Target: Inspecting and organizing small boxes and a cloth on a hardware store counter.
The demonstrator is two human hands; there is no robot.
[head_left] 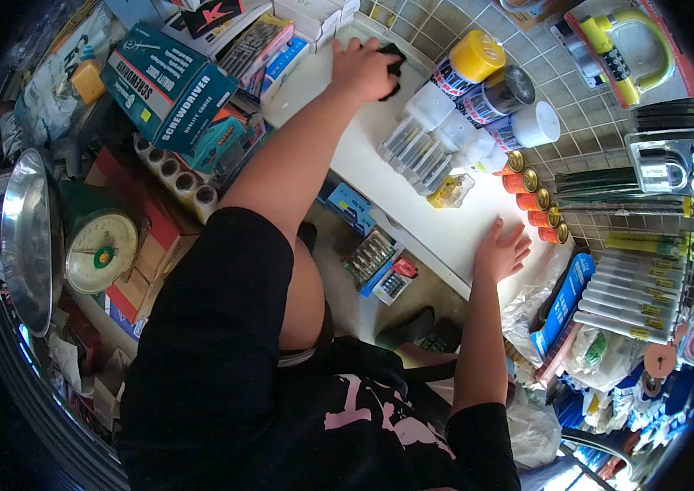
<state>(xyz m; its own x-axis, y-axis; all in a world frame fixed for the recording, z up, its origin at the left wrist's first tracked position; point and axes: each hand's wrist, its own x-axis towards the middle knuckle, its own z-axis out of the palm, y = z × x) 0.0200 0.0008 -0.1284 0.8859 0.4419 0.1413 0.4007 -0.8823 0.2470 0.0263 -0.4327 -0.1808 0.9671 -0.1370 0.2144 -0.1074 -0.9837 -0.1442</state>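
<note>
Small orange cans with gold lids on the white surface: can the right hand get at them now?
Probably yes: the bare right hand looks open and empty, just beside the nearest small orange can, with nothing visible between them.

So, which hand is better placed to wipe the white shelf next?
Probably the left hand: it holds the black cloth over the white shelf. The right hand is spread near the orange tins, with no cloth visible.
</note>
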